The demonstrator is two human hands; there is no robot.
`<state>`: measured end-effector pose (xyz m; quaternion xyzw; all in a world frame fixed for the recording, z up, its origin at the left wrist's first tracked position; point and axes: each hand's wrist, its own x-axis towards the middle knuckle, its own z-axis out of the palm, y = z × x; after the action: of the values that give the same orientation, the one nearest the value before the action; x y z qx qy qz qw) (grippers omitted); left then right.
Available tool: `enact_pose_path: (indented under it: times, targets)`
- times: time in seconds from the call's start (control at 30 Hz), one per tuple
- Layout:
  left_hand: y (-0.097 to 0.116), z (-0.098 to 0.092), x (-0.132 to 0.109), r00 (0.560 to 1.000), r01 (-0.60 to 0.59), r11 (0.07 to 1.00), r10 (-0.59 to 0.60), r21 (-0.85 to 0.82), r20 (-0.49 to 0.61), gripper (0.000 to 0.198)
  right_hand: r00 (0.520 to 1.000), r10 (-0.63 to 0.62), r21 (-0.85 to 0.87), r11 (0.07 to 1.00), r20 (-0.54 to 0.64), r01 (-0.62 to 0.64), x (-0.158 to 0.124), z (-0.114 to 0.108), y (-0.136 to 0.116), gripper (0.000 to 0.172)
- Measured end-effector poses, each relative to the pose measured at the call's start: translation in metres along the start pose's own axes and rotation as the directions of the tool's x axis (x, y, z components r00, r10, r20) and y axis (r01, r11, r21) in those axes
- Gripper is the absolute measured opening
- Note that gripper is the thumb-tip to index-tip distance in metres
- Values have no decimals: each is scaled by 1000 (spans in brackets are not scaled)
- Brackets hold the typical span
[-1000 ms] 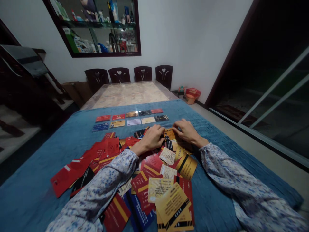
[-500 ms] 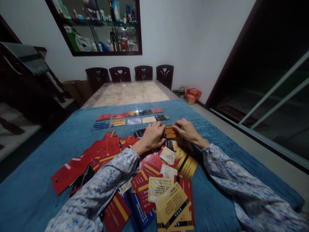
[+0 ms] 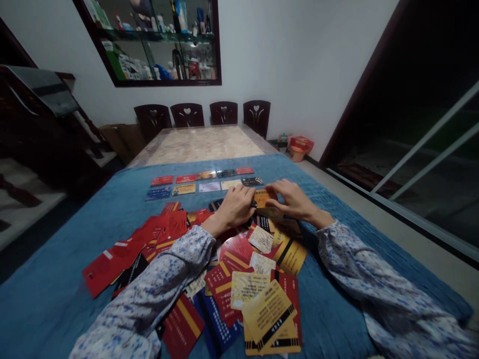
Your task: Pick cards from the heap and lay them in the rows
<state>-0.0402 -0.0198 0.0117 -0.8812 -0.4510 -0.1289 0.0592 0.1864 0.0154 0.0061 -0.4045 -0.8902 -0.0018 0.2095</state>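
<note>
A yellow-orange card (image 3: 262,197) is held up between my two hands over the far side of a heap of cards. My left hand (image 3: 236,205) has its fingers closed at the card's left end. At the right end, my right hand (image 3: 292,200) pinches the card between thumb and fingers. Beneath and in front lie loose cards: red cards (image 3: 175,224) to the left, yellow cards (image 3: 270,316) nearest me, and a blue card (image 3: 215,319) partly covered. Beyond my hands, two rows of cards lie face up, among them a black card (image 3: 252,181) and a white card (image 3: 209,187).
A blue cloth (image 3: 123,209) covers the near part of the table, with the bare tabletop (image 3: 209,144) behind it. Several dark chairs (image 3: 223,113) line the far end. On the right are a sliding door (image 3: 419,134) and an orange bucket (image 3: 297,153) on the floor.
My right hand has shifted slightly right along the yellow-orange card, its thumb and fingers now more visibly apart around the card. The left hand stays at the left end.
</note>
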Motion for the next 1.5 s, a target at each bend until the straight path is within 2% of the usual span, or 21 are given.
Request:
enact_pose_path:
  times: [0.1, 0.2, 0.5, 0.67, 0.77, 0.9, 0.97, 1.13, 1.27, 1.5]
  targets:
    - [-6, -4, -1, 1000, 15, 1000, -16, 21, 15, 32, 998, -47, -94, 994, 38, 51, 0, -3, -1, 51]
    - [-10, -10, -4, 999, 36, 998, -39, 58, 38, 33, 996, -69, -143, 987, 59, 76, 3, -4, -3, 59]
    - [-32, -34, -19, 995, 94, 979, -101, 179, 27, 41, 986, -160, -284, 944, 50, 168, 34, -5, -28, 49]
    - [-55, -45, -33, 991, 112, 967, -126, 229, 46, 38, 977, -165, -301, 933, 134, 199, 61, -7, -54, 39]
    - [-71, -50, -42, 989, 127, 963, -141, 236, 43, 40, 973, -159, -293, 934, 166, 202, 79, -5, -70, 39]
    - [-95, -56, -53, 980, 167, 956, -187, 239, 63, 44, 965, -155, -265, 941, 211, 209, 103, 3, -88, 35]
    - [-107, -59, -58, 977, 179, 952, -202, 250, 70, 47, 964, -156, -257, 943, 216, 211, 114, 8, -95, 39]
    - [-133, -64, -70, 960, 216, 939, -254, 266, 117, 40, 955, -158, -217, 952, 250, 214, 142, 23, -109, 37]
    - [-151, -65, -78, 943, 242, 925, -295, 293, 153, 35, 948, -172, -172, 959, 267, 223, 161, 36, -119, 43]
    - [-187, -61, -88, 903, 303, 903, -374, 304, 212, 38, 930, -170, -161, 960, 325, 231, 189, 58, -135, 39]
